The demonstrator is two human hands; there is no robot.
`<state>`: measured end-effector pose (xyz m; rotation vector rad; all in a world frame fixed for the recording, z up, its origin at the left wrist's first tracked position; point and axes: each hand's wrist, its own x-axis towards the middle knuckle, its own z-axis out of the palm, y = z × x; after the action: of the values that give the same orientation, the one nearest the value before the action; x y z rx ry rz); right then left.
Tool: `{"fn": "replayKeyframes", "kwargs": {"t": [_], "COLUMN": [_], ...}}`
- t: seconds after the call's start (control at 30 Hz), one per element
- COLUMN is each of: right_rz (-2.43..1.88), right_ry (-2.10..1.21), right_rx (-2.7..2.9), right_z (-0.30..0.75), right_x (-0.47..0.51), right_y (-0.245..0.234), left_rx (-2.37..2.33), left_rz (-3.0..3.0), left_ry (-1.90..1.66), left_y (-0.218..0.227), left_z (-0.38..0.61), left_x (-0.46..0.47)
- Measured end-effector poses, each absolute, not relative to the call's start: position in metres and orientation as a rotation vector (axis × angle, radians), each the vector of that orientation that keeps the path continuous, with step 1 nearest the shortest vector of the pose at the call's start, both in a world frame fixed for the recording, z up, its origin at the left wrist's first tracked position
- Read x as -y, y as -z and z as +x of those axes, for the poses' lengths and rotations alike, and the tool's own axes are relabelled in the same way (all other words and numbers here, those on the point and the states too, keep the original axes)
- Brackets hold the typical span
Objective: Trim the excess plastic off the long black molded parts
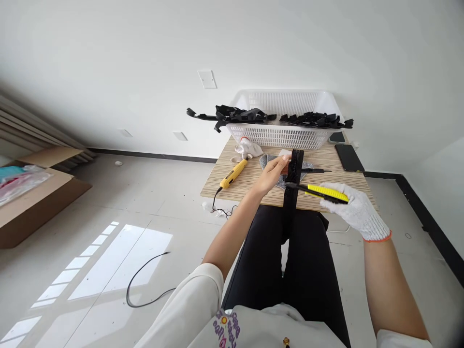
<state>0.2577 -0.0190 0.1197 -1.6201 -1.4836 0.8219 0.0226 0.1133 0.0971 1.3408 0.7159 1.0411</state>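
Observation:
My bare left hand (273,173) grips the upper part of a long black plastic strip (292,193). The strip stands over the table's front edge, its lower end down between my thighs. In a white knit glove with an orange cuff, my right hand (353,209) is closed around a yellow-and-black hand tool (326,193) with a ribbed handle. Its narrow dark tip points left and meets the strip just below my left hand; its exact kind is unclear. Behind the strip a grey cloth (268,159) lies on the table, with a thin dark tool (317,170) on it.
A white basket (277,137) bearing black plastic pieces (242,114) stands at the wall. On the striped wooden table (213,186) lie a corded yellow tool (234,174), a white glove (248,147) and a black tablet-like device (349,158). A black cable (136,278) curls on the floor.

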Motion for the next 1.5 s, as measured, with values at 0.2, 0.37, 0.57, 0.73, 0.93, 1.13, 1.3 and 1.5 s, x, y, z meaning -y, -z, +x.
{"fn": "replayKeyframes", "kwargs": {"t": [0.2,0.37,0.57,0.73,0.93,1.13,1.3,1.5], "right_rz": [-1.731,-1.769,-1.668,-1.768,-1.749,-1.83,-1.838,-1.815], "right_ry": [-0.654,-0.628,-0.602,-0.606,-0.576,-0.636,-0.703,-0.762], "right_rx": [1.527,1.415,1.304,1.362,1.411,1.377,1.252,1.232], "right_z": [0.257,0.261,0.269,0.266,0.273,0.277,0.268,0.269], "right_x": [0.02,0.022,0.024,0.026,0.028,0.033,0.043,0.052], "right_y": [-0.118,-0.117,-0.114,-0.109,-0.104,-0.104,-0.103,-0.094], "left_rx": [-0.686,-0.64,-0.624,-0.67,-0.817,-0.778,-0.707,-0.793], "left_rz": [1.244,1.357,1.433,1.516,1.611,1.6,1.658,1.806], "left_ry": [-0.932,-0.945,-1.031,-1.153,-1.277,-1.269,-1.015,-0.853], "left_y": [-0.064,-0.069,-0.079,-0.084,-0.111,-0.117,-0.094,-0.065], "left_z": [0.013,0.011,0.015,0.021,0.023,0.02,0.011,0.007], "left_x": [-0.095,-0.083,-0.077,-0.086,-0.098,-0.093,-0.083,-0.071]}}
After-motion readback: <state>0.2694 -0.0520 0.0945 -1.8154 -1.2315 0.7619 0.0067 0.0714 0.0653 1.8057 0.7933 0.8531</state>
